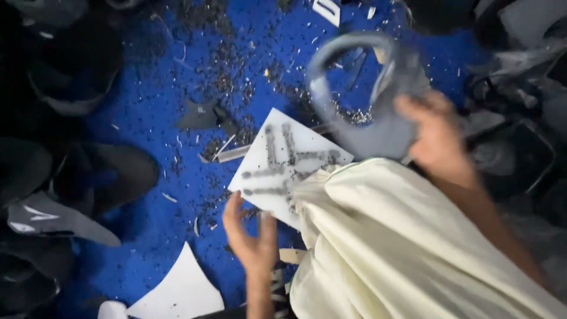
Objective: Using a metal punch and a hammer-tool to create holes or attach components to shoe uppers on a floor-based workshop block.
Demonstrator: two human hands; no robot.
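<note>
My right hand [440,134] grips a grey curved shoe-upper piece [360,88] and holds it up, blurred, above the blue floor covering [142,106]. My left hand [251,236] hovers with fingers spread and nothing in it, just below a white board [277,153] marked with dark grey smears. A cream cloth over my knee [401,242] covers the board's right corner and lies between my two hands.
Black shoe parts [77,171] are piled along the left edge and more dark pieces [520,106] lie at the right. A white cut sheet [177,289] lies at the bottom left. Dark crumbs and small scraps [236,77] are scattered over the blue covering.
</note>
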